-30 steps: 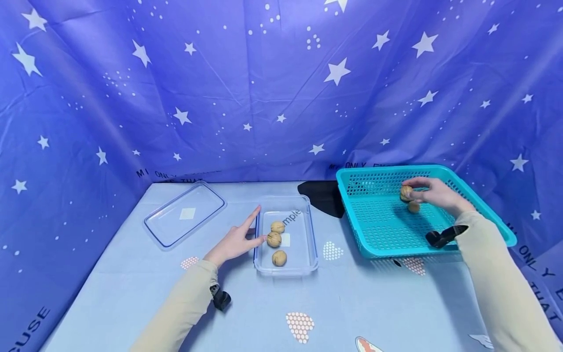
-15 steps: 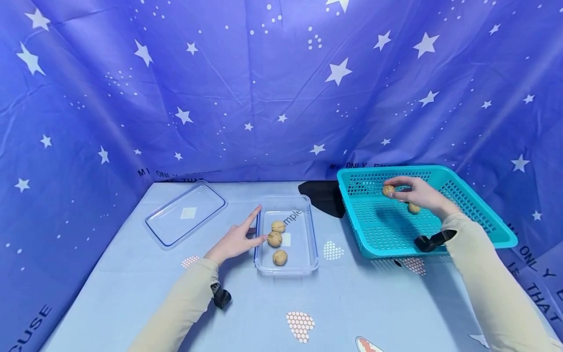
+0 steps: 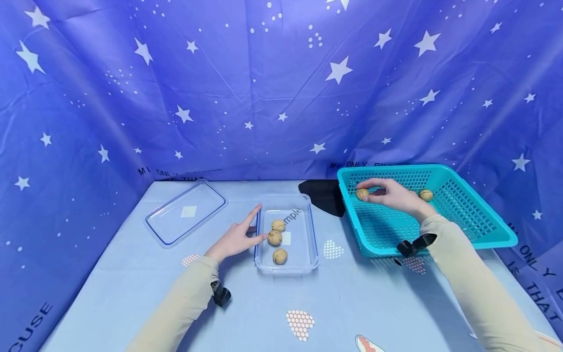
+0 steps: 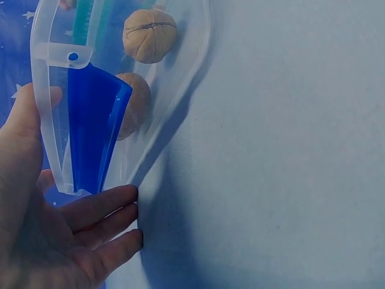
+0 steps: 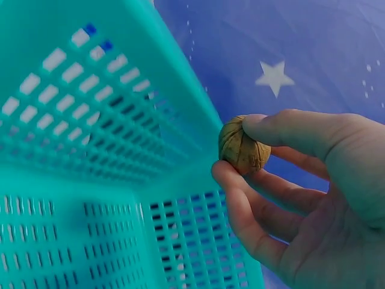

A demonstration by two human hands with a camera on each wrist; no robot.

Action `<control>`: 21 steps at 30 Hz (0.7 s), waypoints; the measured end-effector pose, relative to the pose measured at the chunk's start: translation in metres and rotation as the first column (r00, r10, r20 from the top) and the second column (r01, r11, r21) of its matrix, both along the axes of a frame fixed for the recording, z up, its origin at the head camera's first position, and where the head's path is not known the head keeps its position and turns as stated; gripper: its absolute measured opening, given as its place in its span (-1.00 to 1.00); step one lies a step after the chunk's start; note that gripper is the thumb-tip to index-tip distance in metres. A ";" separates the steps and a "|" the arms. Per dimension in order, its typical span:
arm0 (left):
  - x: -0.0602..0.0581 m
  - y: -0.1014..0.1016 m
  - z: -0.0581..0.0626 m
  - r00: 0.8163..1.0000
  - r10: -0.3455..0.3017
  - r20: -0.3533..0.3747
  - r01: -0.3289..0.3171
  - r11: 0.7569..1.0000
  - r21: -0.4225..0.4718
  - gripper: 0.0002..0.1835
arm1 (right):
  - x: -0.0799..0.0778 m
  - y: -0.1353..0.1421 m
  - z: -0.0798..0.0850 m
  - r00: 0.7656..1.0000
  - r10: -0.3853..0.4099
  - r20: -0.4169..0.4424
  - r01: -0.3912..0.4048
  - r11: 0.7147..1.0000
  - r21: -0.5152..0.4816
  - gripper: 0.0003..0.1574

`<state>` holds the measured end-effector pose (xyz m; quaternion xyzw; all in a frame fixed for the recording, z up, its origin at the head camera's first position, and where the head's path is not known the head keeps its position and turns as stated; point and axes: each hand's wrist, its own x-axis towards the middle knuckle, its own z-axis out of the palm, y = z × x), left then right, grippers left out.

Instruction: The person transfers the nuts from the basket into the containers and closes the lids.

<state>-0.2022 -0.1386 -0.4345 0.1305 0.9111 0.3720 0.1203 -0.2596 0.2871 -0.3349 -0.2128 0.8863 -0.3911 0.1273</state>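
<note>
My right hand (image 3: 393, 195) pinches a walnut (image 5: 240, 147) between thumb and fingertips, over the left part of the teal basket (image 3: 472, 244). Another walnut (image 3: 425, 195) lies in the basket, to the right of that hand. My left hand (image 3: 235, 240) holds the left wall of a clear plastic food container (image 3: 313, 234), thumb over the rim and other fingers along the outside, beside a blue latch (image 4: 96, 126). Inside the container sit an upper walnut (image 3: 278, 225), a middle walnut (image 3: 274, 238) and a lower walnut (image 3: 280, 256).
A clear lid (image 3: 186, 212) with a blue seal lies at the table's left rear. Black print (image 3: 321, 195) on the tablecloth shows between container and basket. A starry blue curtain (image 3: 281, 88) stands behind the table.
My right hand has carried its walnut leftward across the basket. The walnut left in the basket has rolled a little right and farther back. My left hand has stayed put.
</note>
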 end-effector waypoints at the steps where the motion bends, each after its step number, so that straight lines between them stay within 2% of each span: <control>1: 0.000 0.000 0.000 1.000 -0.002 -0.001 0.002 1.000 0.000 -0.06 | 0.000 -0.003 0.000 1.000 0.010 -0.005 -0.010 1.000 -0.002 -0.53; 14: -0.003 -0.001 -0.001 1.000 -0.006 -0.005 0.006 1.000 -0.010 -0.06 | 0.002 -0.041 0.001 0.995 0.096 -0.019 -0.096 0.995 -0.029 -0.55; 21: -0.001 -0.001 -0.001 1.000 -0.007 -0.005 0.007 1.000 -0.003 -0.07 | 0.005 -0.063 -0.007 0.986 0.163 -0.024 -0.164 0.985 -0.050 -0.56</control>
